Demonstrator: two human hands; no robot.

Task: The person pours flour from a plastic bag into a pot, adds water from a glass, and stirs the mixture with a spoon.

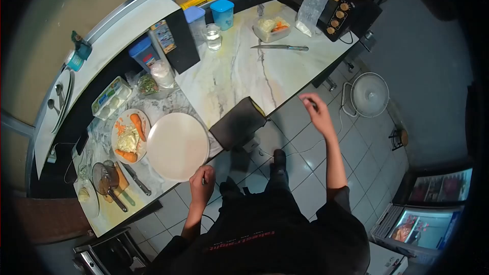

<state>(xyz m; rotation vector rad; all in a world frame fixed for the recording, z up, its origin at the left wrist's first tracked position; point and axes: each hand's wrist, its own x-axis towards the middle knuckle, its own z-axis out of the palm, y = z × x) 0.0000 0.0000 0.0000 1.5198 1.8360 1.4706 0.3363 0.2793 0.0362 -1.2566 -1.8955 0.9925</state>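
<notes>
My left hand [202,185] is closed at the near edge of the counter, beside the rim of a large round cream plate [178,146]. A small dark spot shows between its fingers, too small to name. Out over the floor, right of the counter corner, my right hand [319,115] is loosely curled with thumb and fingers apart and no object visible in it. Left of the big plate lies a smaller plate [115,148] with carrots [137,125] and a pale shredded heap [128,140]. A knife [136,179] rests below it.
A strainer [105,179] lies over a cutting board at the lower left. Farther off are an egg carton [112,98], a glass of water [213,37], a long knife [280,47], a container of vegetables [272,28] and a toaster oven [326,0]. A dark box-like object [237,125] juts at the counter corner.
</notes>
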